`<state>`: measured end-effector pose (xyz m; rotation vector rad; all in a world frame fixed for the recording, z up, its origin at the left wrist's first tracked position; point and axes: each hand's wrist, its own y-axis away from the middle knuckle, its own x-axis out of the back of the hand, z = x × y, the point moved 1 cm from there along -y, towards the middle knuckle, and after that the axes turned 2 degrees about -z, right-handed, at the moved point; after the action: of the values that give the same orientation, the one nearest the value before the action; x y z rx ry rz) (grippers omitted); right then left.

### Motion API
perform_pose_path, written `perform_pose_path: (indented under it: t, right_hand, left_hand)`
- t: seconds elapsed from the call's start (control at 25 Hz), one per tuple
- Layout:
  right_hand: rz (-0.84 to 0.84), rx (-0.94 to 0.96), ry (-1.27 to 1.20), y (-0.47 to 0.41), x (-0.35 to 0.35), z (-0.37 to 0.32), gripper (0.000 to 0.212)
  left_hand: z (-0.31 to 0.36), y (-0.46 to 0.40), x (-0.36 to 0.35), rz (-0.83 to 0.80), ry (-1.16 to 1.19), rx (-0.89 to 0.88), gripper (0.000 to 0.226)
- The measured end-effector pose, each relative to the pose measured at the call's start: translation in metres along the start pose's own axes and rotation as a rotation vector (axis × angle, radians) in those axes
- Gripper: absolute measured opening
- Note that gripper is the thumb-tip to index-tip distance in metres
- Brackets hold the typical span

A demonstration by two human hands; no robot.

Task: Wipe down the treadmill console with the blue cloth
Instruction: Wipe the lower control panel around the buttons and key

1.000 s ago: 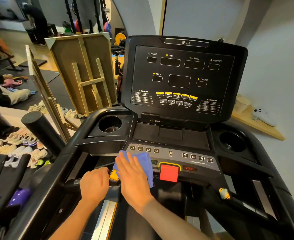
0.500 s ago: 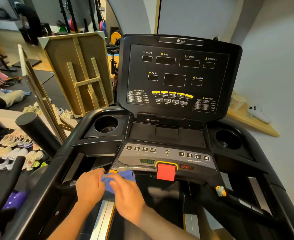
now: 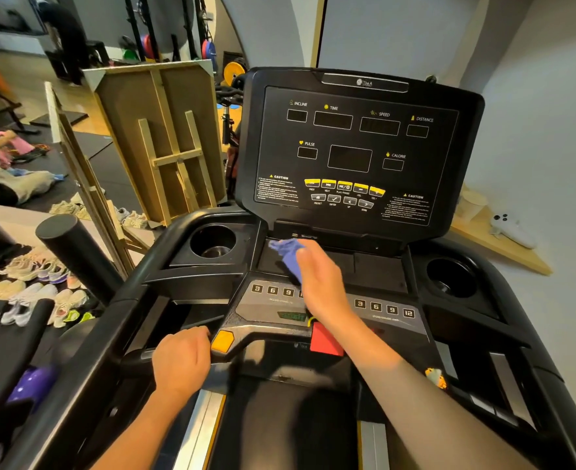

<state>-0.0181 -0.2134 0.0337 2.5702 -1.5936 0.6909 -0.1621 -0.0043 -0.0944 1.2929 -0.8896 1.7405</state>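
The right hand (image 3: 317, 279) grips the crumpled blue cloth (image 3: 288, 254) and holds it over the dark recessed tray (image 3: 364, 266) just below the tall black display panel (image 3: 357, 154) of the treadmill console, while the left hand (image 3: 181, 361) is curled around the black handlebar (image 3: 137, 359) beside the orange button (image 3: 222, 341). Judging by where the cloth sits, the wipe looks partway along. The display panel, the round cup holders (image 3: 213, 240) and the grey number-key strip (image 3: 384, 308) carry no visible sign of being wiped or not, so probably most of the console remains.
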Motion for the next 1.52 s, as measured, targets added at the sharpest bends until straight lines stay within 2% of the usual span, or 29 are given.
perform_pose_path:
  t: [0.04,0.08,0.12,0.16,0.2,0.24,0.28,0.36,0.44,0.48,0.52,0.56,0.64,0.68,0.76,0.84,0.88,0.96,1.0,1.04,1.12,1.24,1.32,1.52]
  right_hand:
    - [-0.255,0.081,0.048,-0.008,-0.014,0.013,0.020]
    - [-0.464,0.168,0.195,-0.012,-0.022,0.026,0.027]
    - [-0.600,0.232,0.286,-0.014,-0.038,0.041,0.041]
    - [-0.606,0.297,0.486,-0.005,-0.043,0.046,0.051]
    - [-0.543,0.248,0.632,0.001,-0.047,0.048,0.051]
    - [-0.422,0.291,0.731,0.017,-0.047,0.050,0.047]
    - [-0.296,0.385,0.728,0.029,-0.049,0.054,0.042]
    - [-0.293,0.608,0.671,0.062,-0.059,0.057,0.031]
    - [-0.306,0.687,0.618,0.078,-0.053,0.063,0.021]
    - [-0.314,0.680,0.633,0.084,-0.050,0.068,0.027]
    - [-0.324,0.634,0.620,0.095,-0.047,0.071,0.034]
    - [-0.386,0.509,0.585,0.108,-0.042,0.071,0.038]
    - [-0.417,0.205,0.456,0.126,-0.032,0.072,0.032]
    - [-0.377,0.061,0.344,0.135,-0.025,0.074,0.026]
    - [-0.197,-0.102,0.150,0.144,-0.005,0.069,0.018]
    - [0.028,-0.212,0.045,0.143,0.034,0.050,0.038]
    - [0.166,-0.245,0.014,0.138,0.057,0.040,0.040]
    - [0.435,-0.254,0.084,0.129,0.103,0.032,0.024]
    - [0.495,-0.258,0.148,0.128,0.120,0.033,0.019]
    - [0.506,-0.269,0.195,0.128,0.129,0.041,0.023]
    - [0.393,-0.304,0.287,0.132,0.127,0.062,0.033]
    - [0.209,-0.155,0.552,0.142,0.099,0.085,0.055]
    - [0.237,-0.116,0.594,0.142,0.084,0.086,0.075]
    - [0.169,0.007,0.587,0.149,0.044,0.078,0.072]
  left_hand:
    - [0.000,0.001,0.001,-0.008,-0.002,0.004,0.009]
    - [0.000,0.000,0.001,-0.013,-0.009,0.010,0.009]
    - [0.001,0.000,0.002,-0.013,-0.018,0.011,0.010]
    - [0.002,-0.001,0.003,-0.011,-0.022,0.006,0.011]
    - [0.002,-0.001,0.003,-0.011,-0.024,-0.003,0.012]
    - [0.002,-0.001,0.002,-0.014,-0.025,-0.007,0.013]
    - [0.002,0.000,0.002,-0.019,-0.029,-0.010,0.014]
    - [0.001,0.000,0.001,-0.018,-0.043,-0.010,0.015]
    - [0.001,0.000,0.001,-0.017,-0.048,-0.017,0.018]
    - [0.001,0.000,0.001,-0.019,-0.046,-0.024,0.019]
    - [0.001,0.000,0.000,-0.020,-0.046,-0.029,0.020]
    - [0.002,-0.001,0.000,-0.025,-0.043,-0.025,0.019]
    - [0.001,-0.001,-0.001,-0.039,-0.037,0.014,0.013]
    - [0.001,-0.002,-0.002,-0.039,-0.038,0.040,0.010]
    - [0.000,-0.003,-0.003,-0.034,-0.027,0.065,0.007]
    - [-0.001,-0.002,-0.004,-0.034,-0.016,0.056,0.011]
    - [0.000,-0.002,-0.004,-0.028,-0.016,0.049,0.014]
    - [0.000,-0.002,-0.004,-0.018,-0.021,0.046,0.017]
    - [0.000,-0.002,-0.004,-0.028,-0.026,0.057,0.015]
    - [0.000,-0.003,-0.004,-0.048,-0.035,0.074,0.012]
    - [0.001,-0.003,-0.004,-0.082,-0.062,0.093,0.007]
    - [0.002,-0.002,-0.003,-0.088,-0.055,0.104,0.006]
    - [0.003,-0.003,-0.002,-0.067,-0.055,0.118,0.006]
    - [0.004,-0.003,-0.001,-0.095,-0.079,0.126,0.006]
